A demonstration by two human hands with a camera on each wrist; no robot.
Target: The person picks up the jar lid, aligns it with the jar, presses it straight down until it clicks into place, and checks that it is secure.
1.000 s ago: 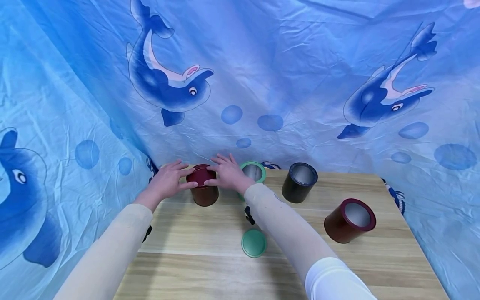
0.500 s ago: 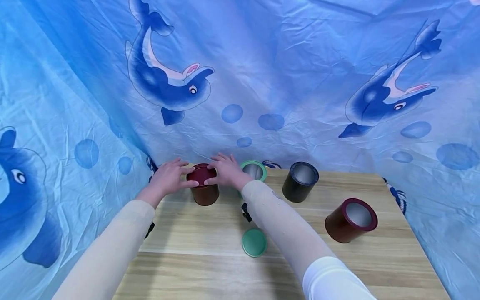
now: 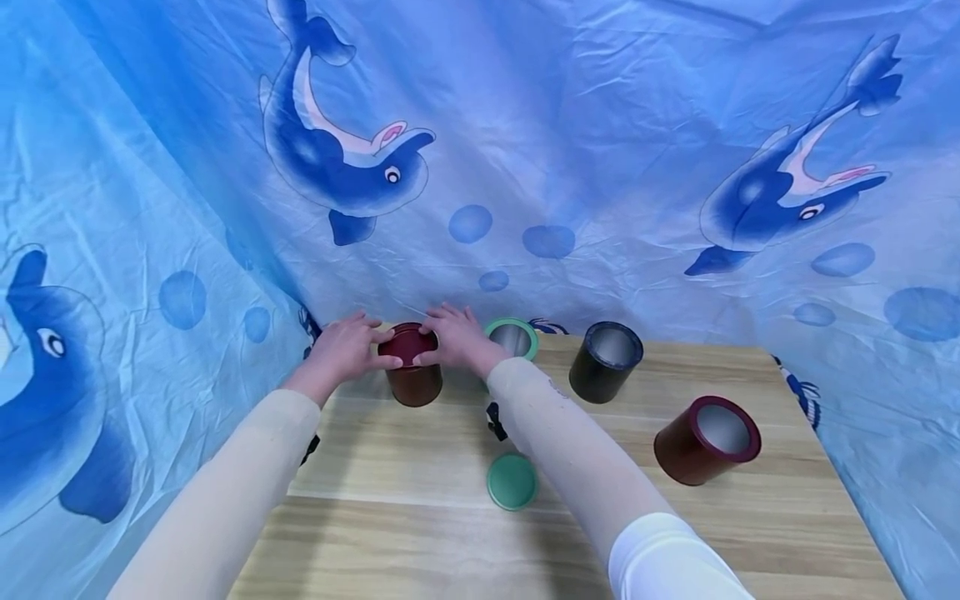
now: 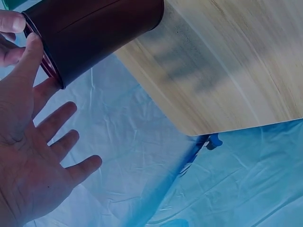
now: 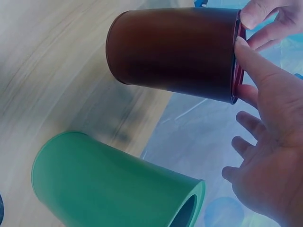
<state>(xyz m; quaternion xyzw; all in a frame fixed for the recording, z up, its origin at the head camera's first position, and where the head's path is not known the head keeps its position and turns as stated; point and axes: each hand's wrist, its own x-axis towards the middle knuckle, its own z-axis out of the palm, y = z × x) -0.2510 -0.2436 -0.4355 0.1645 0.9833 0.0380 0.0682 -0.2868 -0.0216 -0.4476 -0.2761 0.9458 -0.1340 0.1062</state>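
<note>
A dark red lidded canister [image 3: 411,372] stands upright near the far left corner of the wooden table [image 3: 750,525], close to the blue dolphin-print cloth [image 3: 525,125] that is hung behind and beside it. Its lid [image 3: 407,343] is seated on top and is touched from both sides. The left hand [image 3: 347,350] is laid against the lid's left rim: the thumb tip is pressed on the rim, while the other fingers [image 4: 61,142] are held spread and nearly straight, curled round nothing, as is seen in the left wrist view. The right hand [image 3: 455,337] is set against the right rim in the same way, with the thumb [image 5: 255,64] pressed on the lid's edge and the remaining fingers extended loosely beyond the canister. Both forearms are covered by cream sleeves [image 3: 570,450].

Just beside the right hand, toward the far edge, an open green canister [image 3: 512,337] is stood; in the right wrist view it [image 5: 118,184] is seen close to the dark red one but apart from it. Its green lid [image 3: 512,481] is laid flat near the middle of the table. An open black canister [image 3: 604,362] is placed further right along the far edge, and a second open dark red canister [image 3: 705,439] is placed near the right edge.
</note>
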